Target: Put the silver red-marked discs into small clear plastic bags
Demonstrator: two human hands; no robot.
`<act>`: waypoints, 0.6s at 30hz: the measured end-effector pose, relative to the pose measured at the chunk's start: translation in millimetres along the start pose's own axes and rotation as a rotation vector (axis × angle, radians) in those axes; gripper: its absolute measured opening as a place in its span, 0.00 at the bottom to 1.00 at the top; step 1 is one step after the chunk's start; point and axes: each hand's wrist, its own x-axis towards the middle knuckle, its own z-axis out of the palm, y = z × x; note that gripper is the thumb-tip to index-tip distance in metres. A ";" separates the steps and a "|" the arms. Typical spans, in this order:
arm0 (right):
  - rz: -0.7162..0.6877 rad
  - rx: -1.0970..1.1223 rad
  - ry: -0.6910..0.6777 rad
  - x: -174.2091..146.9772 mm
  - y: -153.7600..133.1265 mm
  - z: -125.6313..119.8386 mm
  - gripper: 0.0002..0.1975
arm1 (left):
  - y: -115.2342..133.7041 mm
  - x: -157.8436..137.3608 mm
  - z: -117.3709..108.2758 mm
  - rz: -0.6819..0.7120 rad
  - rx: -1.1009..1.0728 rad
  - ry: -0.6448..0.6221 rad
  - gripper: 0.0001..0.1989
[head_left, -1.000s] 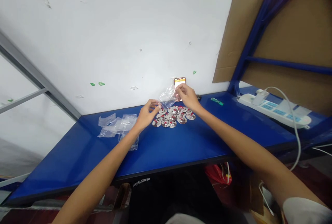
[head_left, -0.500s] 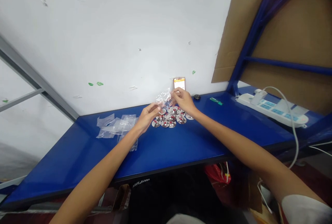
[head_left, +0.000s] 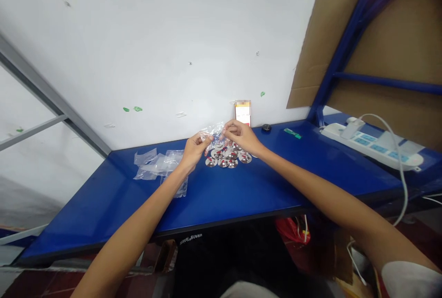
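Note:
A clear plastic bag (head_left: pixel 213 130) is stretched between my two hands, above a pile of shiny round metal discs with red bits (head_left: pixel 230 154). My left hand (head_left: pixel 196 149) pinches the bag's left side. At its right edge my right hand (head_left: pixel 240 134) grips the plastic with thumb and fingers pressed together. Whether anything is inside the bag I cannot tell. More clear plastic bags (head_left: pixel 160 164) lie spread flat on the blue table (head_left: pixel 221 201), left of my left hand.
Behind my right hand a phone (head_left: pixel 243 111) leans upright against the white wall. A small black round object (head_left: pixel 266 127) and a green strip (head_left: pixel 293 133) lie to the right. Further right is a white power strip (head_left: pixel 371 146) with a plugged-in cable. A blue frame (head_left: pixel 331 67) stands beside it.
My hands have drawn slightly closer together, and the bag is now held wider between them. The view has shifted a little. The discs and flat bags lie as before.

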 end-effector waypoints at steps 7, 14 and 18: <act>0.055 -0.036 -0.096 1.7 6.6 -2.0 0.18 | 10.7 -4.9 1.7 0.046 0.239 -0.087 0.22; -0.061 -0.213 -0.047 2.8 13.7 -7.6 0.10 | 20.5 16.5 -50.9 0.077 0.701 0.037 0.15; -0.152 -0.472 -0.039 5.0 20.6 -19.1 0.09 | 5.7 30.8 -110.7 -0.091 1.099 0.264 0.11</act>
